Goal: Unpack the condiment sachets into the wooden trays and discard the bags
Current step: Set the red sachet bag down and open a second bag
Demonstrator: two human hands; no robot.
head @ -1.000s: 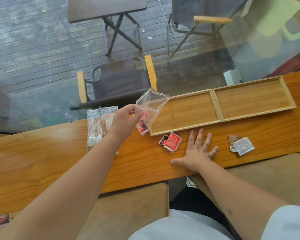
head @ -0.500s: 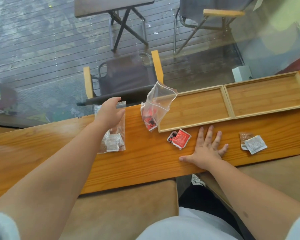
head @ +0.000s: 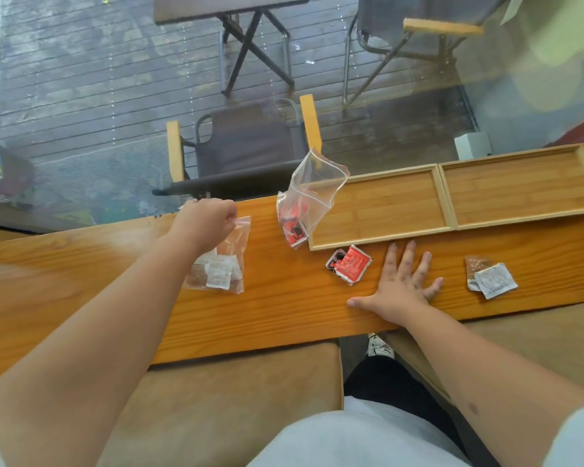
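Fingers of the left hand (head: 205,221) pinch the top edge of the clear plastic bag of white and brown sachets (head: 220,261), left of the two empty wooden trays (head: 452,227); the right hand (head: 399,288) lies flat and open. Next, likely lifting and tipping it over a tray.

- Pretty sure this is a cafe or small eatery, window-side seating
- long narrow wooden counter (head: 284,305) sits right up against a big glass pane, with reflections showing in it
- outside there's a wet plank deck (head: 98,79) with a folding table (head: 230,8) and folding camp chairs (head: 246,150) with wooden armrests, so patio seating
- ketchup-style condiment sachets (head: 349,268) and bamboo serving trays (head: 381,207) on the counter fit a food place
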